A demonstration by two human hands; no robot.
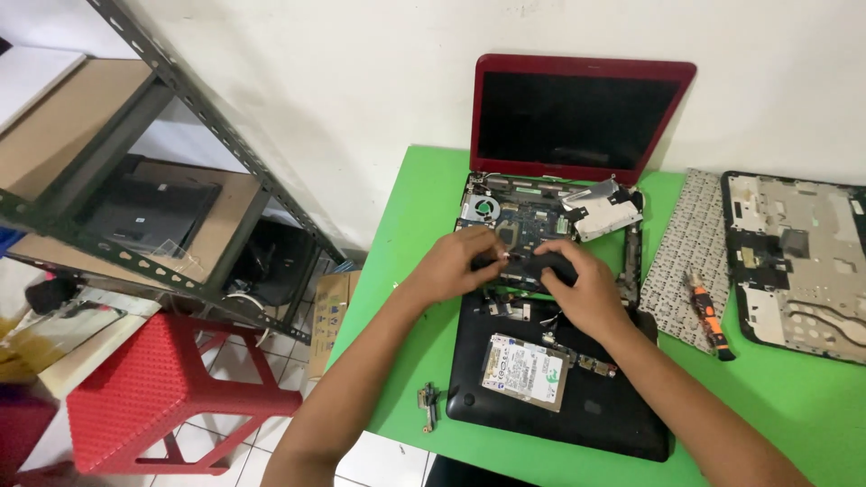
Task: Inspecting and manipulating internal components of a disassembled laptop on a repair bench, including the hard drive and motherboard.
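Laptop teardown, chassis open on green counter (794, 406).
Both hands, left hand (456, 263) and right hand (586, 287), grip a black part (538, 264) over the motherboard (523, 216); keyboard (690, 243), palmrest (794, 261), hard drive (526, 370) already removed; board remains installed.

The green table (803, 397) stood against the white wall, with the grey metal shelving rack (180, 90) to its left and the red plastic stool (153, 388) in front of that rack on the floor. At the table's far edge sat the red-lidded opened laptop (577, 117), screen upright, its exposed circuit board (523, 216) just in front of the screen. Both hands met over the near edge of that board: left hand (456, 261) on the left, right hand (586, 289) on the right. Nearer the person lay the black plastic bottom cover (613, 406), with the silver hard drive (526, 370) on it. A small metal hinge bracket (428, 404) lay left of the cover. Right of the laptop lay the detached keyboard (690, 243), the orange-handled screwdriver (710, 316) on its near edge, and the black palmrest frame (798, 261) farther right.
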